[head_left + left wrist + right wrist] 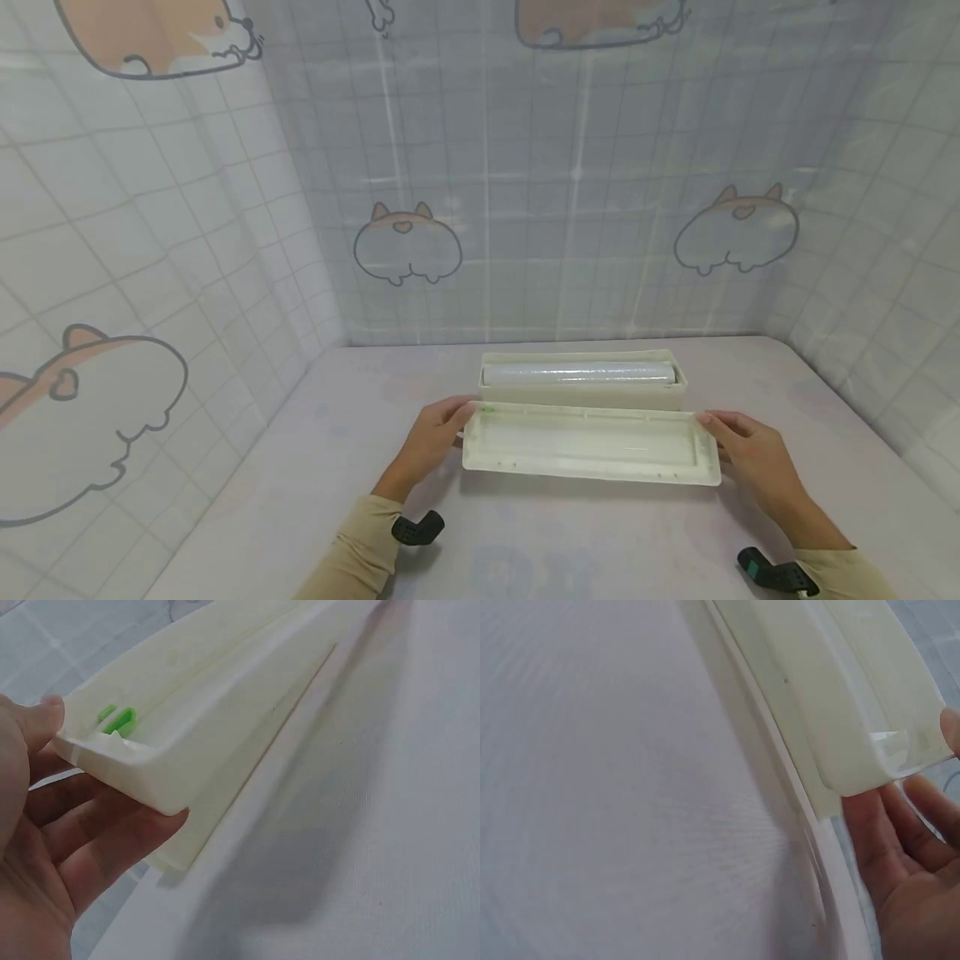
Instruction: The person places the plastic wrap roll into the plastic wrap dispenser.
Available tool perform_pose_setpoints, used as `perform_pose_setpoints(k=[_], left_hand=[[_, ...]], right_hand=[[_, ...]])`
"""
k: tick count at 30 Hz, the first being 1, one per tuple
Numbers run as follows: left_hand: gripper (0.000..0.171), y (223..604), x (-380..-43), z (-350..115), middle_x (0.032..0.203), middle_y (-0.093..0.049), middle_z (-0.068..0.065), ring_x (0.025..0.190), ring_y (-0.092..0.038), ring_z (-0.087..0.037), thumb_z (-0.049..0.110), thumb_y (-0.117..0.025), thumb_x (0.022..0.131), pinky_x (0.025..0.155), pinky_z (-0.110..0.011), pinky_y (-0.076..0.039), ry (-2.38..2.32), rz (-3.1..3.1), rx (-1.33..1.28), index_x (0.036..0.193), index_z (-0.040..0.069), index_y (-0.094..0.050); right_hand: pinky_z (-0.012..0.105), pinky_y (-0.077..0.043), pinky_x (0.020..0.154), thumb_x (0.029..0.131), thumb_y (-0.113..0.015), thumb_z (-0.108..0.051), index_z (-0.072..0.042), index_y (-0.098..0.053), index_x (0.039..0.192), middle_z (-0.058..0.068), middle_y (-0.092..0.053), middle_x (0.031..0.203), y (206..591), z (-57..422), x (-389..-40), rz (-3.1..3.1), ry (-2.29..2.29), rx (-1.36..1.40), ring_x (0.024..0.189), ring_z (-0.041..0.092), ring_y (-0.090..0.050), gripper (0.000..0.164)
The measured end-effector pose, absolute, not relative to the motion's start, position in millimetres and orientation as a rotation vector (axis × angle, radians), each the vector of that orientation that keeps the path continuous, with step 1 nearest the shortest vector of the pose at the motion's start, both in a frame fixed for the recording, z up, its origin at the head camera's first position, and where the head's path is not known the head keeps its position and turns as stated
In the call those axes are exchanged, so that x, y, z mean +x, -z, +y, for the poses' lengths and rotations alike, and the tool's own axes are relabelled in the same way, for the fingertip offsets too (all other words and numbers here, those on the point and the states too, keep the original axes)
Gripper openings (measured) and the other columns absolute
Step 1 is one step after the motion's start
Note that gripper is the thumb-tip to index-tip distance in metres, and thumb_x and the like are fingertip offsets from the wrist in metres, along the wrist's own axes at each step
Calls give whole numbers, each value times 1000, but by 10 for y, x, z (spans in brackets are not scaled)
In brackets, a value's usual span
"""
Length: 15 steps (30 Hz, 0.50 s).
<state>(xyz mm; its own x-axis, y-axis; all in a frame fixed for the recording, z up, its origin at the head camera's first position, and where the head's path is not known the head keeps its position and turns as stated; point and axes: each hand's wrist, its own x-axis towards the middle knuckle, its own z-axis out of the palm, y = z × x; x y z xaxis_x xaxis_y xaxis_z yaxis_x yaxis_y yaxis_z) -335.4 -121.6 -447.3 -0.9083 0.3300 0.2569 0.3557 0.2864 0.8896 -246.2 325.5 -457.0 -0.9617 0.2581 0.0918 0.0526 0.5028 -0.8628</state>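
Observation:
Both hands hold a long, cream-coloured plastic lid (588,442) by its two short ends, tilted above the table with its hollow inner side towards me. My left hand (431,437) pinches the left end, thumb on top and fingers beneath. A small green piece (120,720) shows inside that end in the left wrist view. At the other end, my right hand (757,462) grips the lid's corner with thumb and fingers. Just behind the lid stands the matching long box (585,393), uncovered, with a shiny roll of cling film (577,372) lying in it.
The pale tabletop (360,375) runs back to a grey tiled-pattern curtain (525,208) printed with cartoon dogs. Similar patterned sheets rise on the left (187,250) and right (900,250). Dark wrist devices (417,528) sit at both sleeves.

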Motion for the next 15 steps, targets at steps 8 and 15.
perform_pose_setpoints(k=[8, 15], left_hand=[[38, 4470, -3351, -1222, 125, -67, -10, 101, -68, -24, 27, -59, 103, 74, -32, -61, 1757, -2427, -710, 135, 8, -62], [42, 4491, -3376, -1248, 128, -66, -9, 107, -67, -23, 34, -61, 101, 79, -31, -60, 1741, -2431, -747, 136, 10, -62]], right_hand=[[31, -57, 73, 95, -33, -75, 12, -38, 146, 35, -51, 136, 4554, 3254, -2464, -2640, -1482, -363, 114, 41, -60, 102], [31, -60, 70, 96, -40, -71, 13, -36, 147, 36, -50, 137, 4540, 3232, -2472, -2586, -1620, -359, 109, 34, -63, 99]])
